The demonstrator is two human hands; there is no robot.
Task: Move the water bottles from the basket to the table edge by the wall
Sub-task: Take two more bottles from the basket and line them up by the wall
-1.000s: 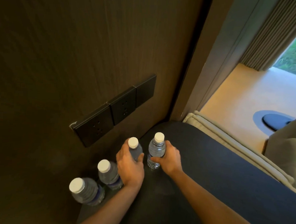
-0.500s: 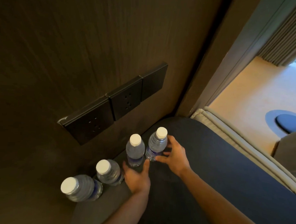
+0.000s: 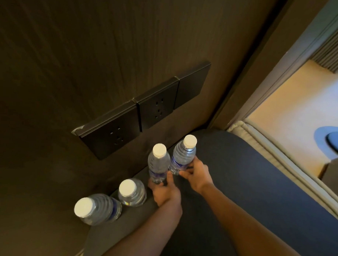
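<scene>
Several clear water bottles with white caps stand in a row on the dark table [image 3: 239,187], close to the wood wall. My left hand [image 3: 166,193] wraps the base of the third bottle [image 3: 158,164], thumb up along its side. My right hand [image 3: 197,176] holds the lower part of the far bottle [image 3: 182,157] with fingertips and thumb. Both of these bottles are upright and nearly touch each other. Two more bottles, one [image 3: 132,192] just left of my left hand and one [image 3: 96,209] nearest me, stand untouched. The basket is not in view.
A strip of dark wall sockets [image 3: 142,111] sits just above the bottles. The table's rounded far end meets a beige padded edge [image 3: 278,160]. Beyond that lies a light floor [image 3: 289,105] with a dark round object.
Both hands slid down from the bottles' bodies to their bases. The two far bottles now stand closer together by the wall. My view has moved closer.
</scene>
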